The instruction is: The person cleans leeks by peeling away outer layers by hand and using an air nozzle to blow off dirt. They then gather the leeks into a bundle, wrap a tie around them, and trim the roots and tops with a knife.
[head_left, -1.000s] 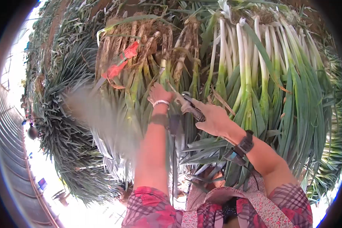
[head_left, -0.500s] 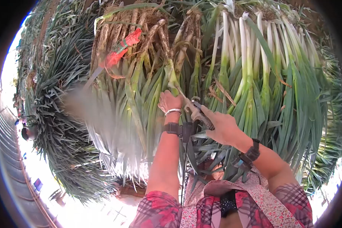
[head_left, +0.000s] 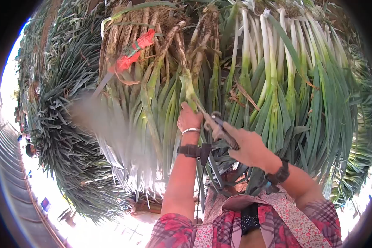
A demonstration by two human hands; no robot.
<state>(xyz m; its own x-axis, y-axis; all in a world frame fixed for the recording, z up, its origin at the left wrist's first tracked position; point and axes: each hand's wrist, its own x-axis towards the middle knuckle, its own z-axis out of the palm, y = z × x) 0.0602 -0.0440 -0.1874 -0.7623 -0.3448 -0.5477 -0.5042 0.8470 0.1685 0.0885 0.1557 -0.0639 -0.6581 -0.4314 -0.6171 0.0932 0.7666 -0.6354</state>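
My left hand (head_left: 190, 120) is closed around a green onion stalk (head_left: 187, 84), whose soiled shank and roots point away from me. Loose brownish skin trails from the stalk towards my right hand (head_left: 250, 146). That hand is wrapped round a dark hand tool (head_left: 226, 134) with a metallic front end, aimed at the stalk; its exact kind is hard to make out. Unpeeled green onions (head_left: 115, 45) with brown, dirty shanks lie to the left of my hands. On the right are clean green onions (head_left: 265, 53) with white shanks.
A knife (head_left: 128, 60) with a red-wrapped handle lies on the dirty onions, its blade towards the lower left. Big heaps of green onions (head_left: 66, 136) rise at the left and right edges. A pale blur covers part of the left side. Another person (head_left: 31, 149) shows at far left.
My left hand has shifted slightly right and down along the stalk. My right hand has moved a little down and right with the tool. The knife has stayed in place.
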